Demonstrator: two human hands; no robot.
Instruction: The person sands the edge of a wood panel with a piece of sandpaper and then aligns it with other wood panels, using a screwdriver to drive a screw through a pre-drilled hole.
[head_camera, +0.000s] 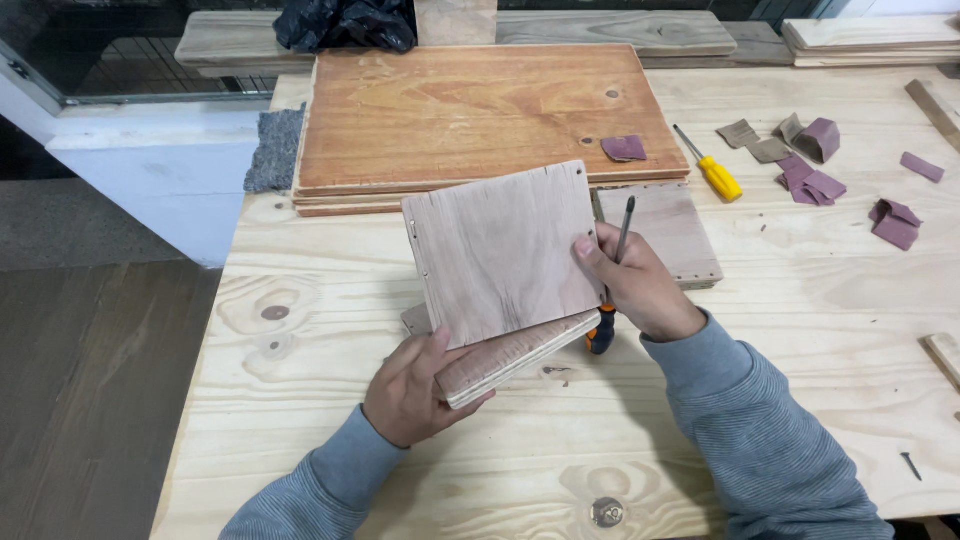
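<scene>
Two hands steady a small wooden panel above the worktop.

The left hand (408, 392) grips the lower corner of the panel (500, 265), tilted up over a thicker plywood piece (515, 358); the right hand (635, 285) pinches the panel's right edge while closed around an orange-handled screwdriver (612, 290), shaft up. The step in hand looks like checking or aligning the panel; any further move would need its edge holes lined up. Behind lie a large board (480, 115), a yellow screwdriver (710, 168) and purple sandpaper scraps (815, 175). No packages or labels show.
</scene>
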